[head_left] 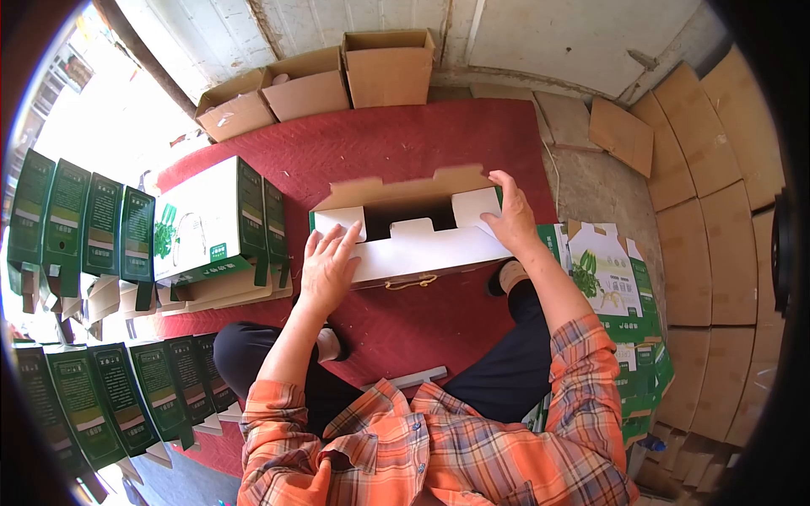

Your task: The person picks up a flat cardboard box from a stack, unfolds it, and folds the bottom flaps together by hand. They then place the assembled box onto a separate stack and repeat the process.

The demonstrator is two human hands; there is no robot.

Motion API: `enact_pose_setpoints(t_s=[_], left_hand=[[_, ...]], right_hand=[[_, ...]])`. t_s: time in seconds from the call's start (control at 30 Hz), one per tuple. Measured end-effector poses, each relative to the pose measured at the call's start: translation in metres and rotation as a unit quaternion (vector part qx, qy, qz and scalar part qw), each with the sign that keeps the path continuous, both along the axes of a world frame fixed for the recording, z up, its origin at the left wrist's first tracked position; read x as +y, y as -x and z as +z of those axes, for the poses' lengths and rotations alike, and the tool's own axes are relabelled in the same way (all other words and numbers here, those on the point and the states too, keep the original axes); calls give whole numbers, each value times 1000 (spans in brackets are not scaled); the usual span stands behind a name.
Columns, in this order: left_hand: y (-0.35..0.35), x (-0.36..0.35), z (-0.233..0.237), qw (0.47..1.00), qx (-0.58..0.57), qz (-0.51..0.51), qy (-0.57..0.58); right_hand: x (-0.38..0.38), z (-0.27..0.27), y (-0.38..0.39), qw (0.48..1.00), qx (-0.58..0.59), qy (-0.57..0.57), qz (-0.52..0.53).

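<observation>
In front of me a white cardboard gift box (430, 254) lies with its end open, a dark hollow inside. Its front flap has a tab, small white side flaps fold inward, and a brown flap stands up at the back. A twisted cord handle (411, 282) hangs on the near side. My left hand (331, 268) rests over the left side flap and front edge, fingers spread. At the box's right end, my right hand (516, 221) has its thumb on the side flap and its fingers around the outer edge.
Green and white boxes (202, 219) stand in rows at left. Flattened printed cartons (603, 270) are stacked at right, by a wall of brown cartons (683, 160). Open brown boxes (388, 72) line the back of the red mat (354, 148). A grey bar (413, 377) lies between my legs.
</observation>
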State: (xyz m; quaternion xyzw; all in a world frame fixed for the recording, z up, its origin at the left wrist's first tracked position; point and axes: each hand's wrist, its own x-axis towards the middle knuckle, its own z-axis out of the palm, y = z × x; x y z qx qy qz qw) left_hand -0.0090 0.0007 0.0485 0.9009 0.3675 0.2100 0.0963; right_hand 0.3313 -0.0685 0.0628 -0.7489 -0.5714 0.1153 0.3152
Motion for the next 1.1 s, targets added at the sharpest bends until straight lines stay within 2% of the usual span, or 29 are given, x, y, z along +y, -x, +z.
enact_pose_setpoints(t_s=[0.07, 0.27, 0.33, 0.37, 0.4, 0.47, 0.5, 0.53, 0.6, 0.63, 0.73, 0.8, 0.83, 0.9, 1.1], left_hand=[[0, 2, -1, 1000, 21, 3, -7], [1, 3, 0, 995, -82, 25, 51], [1, -2, 6, 955, -236, 95, 150], [3, -1, 5, 942, -290, 100, 133], [4, 3, 3, 916, -351, 103, 162], [9, 11, -1, 947, -291, 103, 89], [8, 12, 8, 968, -222, 100, 66], [5, 15, 6, 968, -222, 100, 66], [-1, 20, -1, 985, -120, 102, 68], [-3, 22, -3, 985, -59, 118, 112], [-9, 28, -1, 978, -51, 131, 156], [-13, 28, 1, 975, -57, 138, 167], [-15, 28, 3, 973, -41, 149, 171], [-20, 26, 7, 971, -25, 160, 175], [-30, 21, 8, 971, 14, 197, 131]], right_hand=[[-1, 0, -1, 1000, -7, -17, 13], [-4, 0, -9, 995, -64, -14, 74], [-5, 0, -10, 995, -62, -24, 81], [-6, -1, -10, 994, -61, -9, 85], [-7, -1, -11, 994, -60, 7, 88], [-9, -3, -12, 993, -71, 5, 89], [-9, -5, -12, 992, -83, 1, 93], [-8, -6, -12, 992, -82, 2, 93], [-8, -8, -13, 991, -83, 12, 104], [-8, -10, -15, 991, -83, 12, 104], [-8, -5, -10, 988, -98, 34, 118], [-10, 7, 0, 992, -30, 70, 101], [-9, 11, 6, 992, -29, 70, 101], [-8, 16, 16, 986, -66, 138, 61], [-2, -6, 26, 987, -122, 99, 17]])
